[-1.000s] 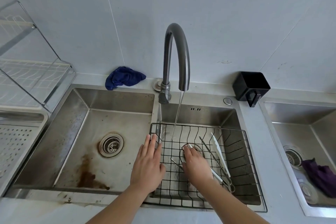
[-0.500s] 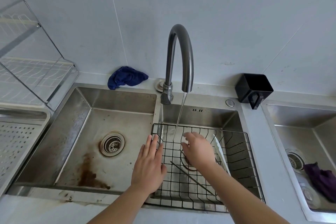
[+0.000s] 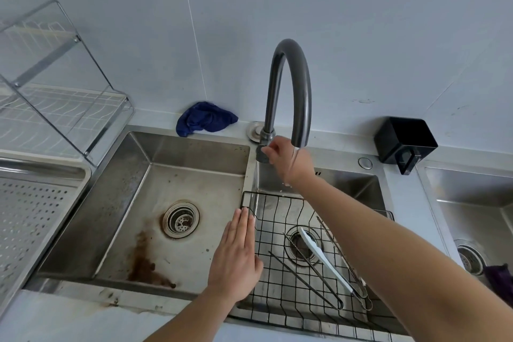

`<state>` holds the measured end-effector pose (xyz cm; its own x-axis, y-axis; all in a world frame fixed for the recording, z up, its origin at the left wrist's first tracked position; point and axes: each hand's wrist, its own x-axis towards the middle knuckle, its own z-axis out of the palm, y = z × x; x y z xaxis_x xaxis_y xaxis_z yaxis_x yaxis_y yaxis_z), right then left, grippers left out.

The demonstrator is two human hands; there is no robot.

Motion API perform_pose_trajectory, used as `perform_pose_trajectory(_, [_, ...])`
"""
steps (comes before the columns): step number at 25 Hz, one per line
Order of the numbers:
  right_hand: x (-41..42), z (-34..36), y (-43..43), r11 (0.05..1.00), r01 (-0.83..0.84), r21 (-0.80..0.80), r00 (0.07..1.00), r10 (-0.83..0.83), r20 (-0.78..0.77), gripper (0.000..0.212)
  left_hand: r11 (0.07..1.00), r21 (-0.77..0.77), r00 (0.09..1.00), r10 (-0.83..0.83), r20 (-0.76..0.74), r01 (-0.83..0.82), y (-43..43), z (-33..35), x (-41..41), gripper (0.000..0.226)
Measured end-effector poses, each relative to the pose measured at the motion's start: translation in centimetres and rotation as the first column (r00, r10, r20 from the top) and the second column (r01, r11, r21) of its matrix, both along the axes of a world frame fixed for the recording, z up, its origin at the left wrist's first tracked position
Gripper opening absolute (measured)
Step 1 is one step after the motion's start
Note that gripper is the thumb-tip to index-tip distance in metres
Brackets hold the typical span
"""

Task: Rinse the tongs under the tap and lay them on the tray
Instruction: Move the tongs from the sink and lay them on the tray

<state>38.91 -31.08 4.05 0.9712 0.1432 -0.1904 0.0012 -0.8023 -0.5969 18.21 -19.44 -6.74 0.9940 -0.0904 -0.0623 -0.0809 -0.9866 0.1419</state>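
Tongs lie in the black wire tray [image 3: 277,311] set in the right basin: a white-tipped pair [image 3: 324,261], a thin metal pair [image 3: 311,275] to its left, and another metal pair [image 3: 347,264] partly under my forearm. My right hand [image 3: 288,159] is up at the base of the dark curved tap [image 3: 291,86], its fingers closed on the tap handle [image 3: 262,154]. A thin trickle of water runs over that hand. My left hand [image 3: 236,255] lies flat, fingers together, on the tray's left rim and the divider between the basins, holding nothing.
The stained left basin [image 3: 155,203] has a drain [image 3: 181,220]. A blue cloth [image 3: 205,118] sits behind it. A perforated drainer [image 3: 30,216] and a dish rack [image 3: 55,91] stand at the left. A black holder [image 3: 404,141] and another sink [image 3: 477,219] with a purple cloth [image 3: 499,277] are on the right.
My right hand left the tongs in the tray and rose to the tap handle. The water stream has thinned. My left hand stayed on the tray's rim.
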Motion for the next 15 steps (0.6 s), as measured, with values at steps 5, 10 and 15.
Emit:
perform_pose_trajectory(5, [1.1,0.4,0.3,0.996,-0.004,0.093,0.998,-0.002,0.064,0.010,1.000,-0.015,1.000,0.003,0.002,-0.003,0.0,0.0,-0.1,0.082])
perform_pose_trajectory(10, [1.6,0.6,0.8,0.985,0.009,0.172,0.998,-0.018,0.054,0.018,1.000,0.003,1.000,-0.005,-0.007,0.005,0.0,0.0,-0.1,0.084])
perform_pose_trajectory(15, [0.9,1.8,0.0,0.984,-0.034,0.176,0.998,0.024,0.061,0.017,1.000,0.015,1.000,-0.018,-0.024,0.018,0.1,0.3,0.0,0.089])
